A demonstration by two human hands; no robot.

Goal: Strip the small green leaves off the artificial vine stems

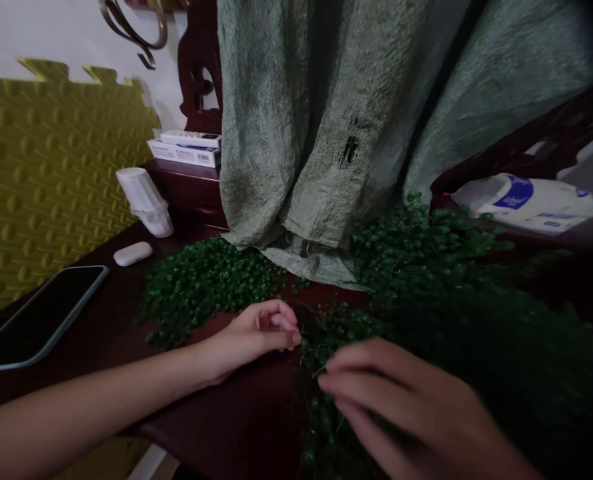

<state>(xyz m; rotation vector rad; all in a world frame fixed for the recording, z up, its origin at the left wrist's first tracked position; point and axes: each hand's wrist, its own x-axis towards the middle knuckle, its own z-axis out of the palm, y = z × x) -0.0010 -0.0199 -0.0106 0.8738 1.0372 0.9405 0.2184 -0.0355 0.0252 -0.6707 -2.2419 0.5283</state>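
My left hand (pixel 263 330) is closed above the dark red table, thumb against curled fingers. Whatever is in its fingertips is too small to name. My right hand (pixel 401 400), partly blurred, pinches at the thin stem of a green sprig (pixel 321 360) in the gap between my hands. To the right spreads a large heap of green sprigs (pixel 426 300) with small round berry-like beads. Beyond my left hand lies a pile of loose green berry-like beads (pixel 201 277), with fewer stems showing. The right part of the large heap is dark and blurred.
A grey-green woven sack (pixel 286 133) hangs over the back between the piles. On the left are a phone (pixel 41 320), a white earbud case (pixel 133 253), a white plastic cup (pixel 143 197) and flat boxes (pixel 186 150). A tissue pack (pixel 531 203) lies back right.
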